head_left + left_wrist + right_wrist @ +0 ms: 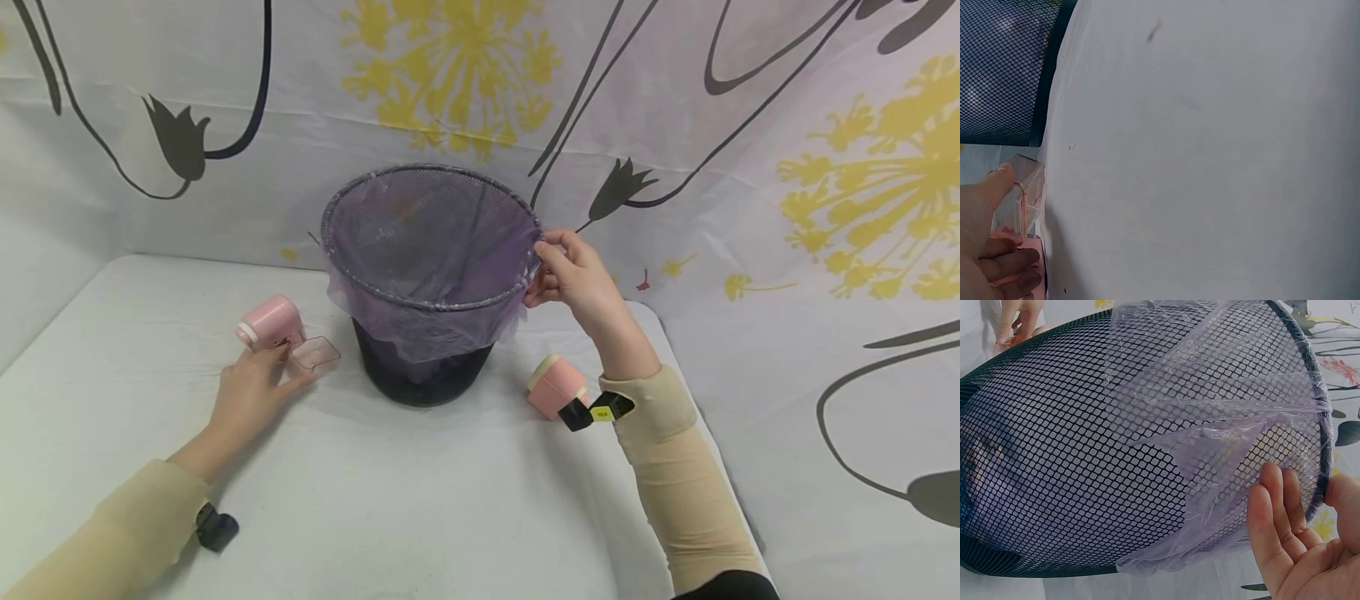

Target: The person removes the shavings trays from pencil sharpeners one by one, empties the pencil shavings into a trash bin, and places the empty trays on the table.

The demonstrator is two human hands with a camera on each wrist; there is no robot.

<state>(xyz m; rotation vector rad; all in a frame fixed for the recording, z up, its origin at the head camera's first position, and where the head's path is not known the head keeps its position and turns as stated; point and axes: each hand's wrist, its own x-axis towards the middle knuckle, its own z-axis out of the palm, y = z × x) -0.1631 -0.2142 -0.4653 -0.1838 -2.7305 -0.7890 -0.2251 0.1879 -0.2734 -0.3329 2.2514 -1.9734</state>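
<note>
A black mesh wastebasket (423,387) stands upright, lined with a thin purple bin bag (420,329) folded over its rim. At the right side of the rim, my right hand (573,271) grips the edge; in the right wrist view its thumb is at the rim and its fingers (1269,528) lie outside against the bag. My left hand (255,392) holds a small clear plastic box (315,353) with rose-gold edges between thumb and fingers, left of the basket. Just behind that hand lies a pink cylindrical container (273,321) with a white end.
A second pink container (555,386) with a cream rim lies right of the basket, near my right forearm. Everything stands on a white-covered table (420,500). Behind it hangs a patterned curtain (300,67), close to the basket's far side.
</note>
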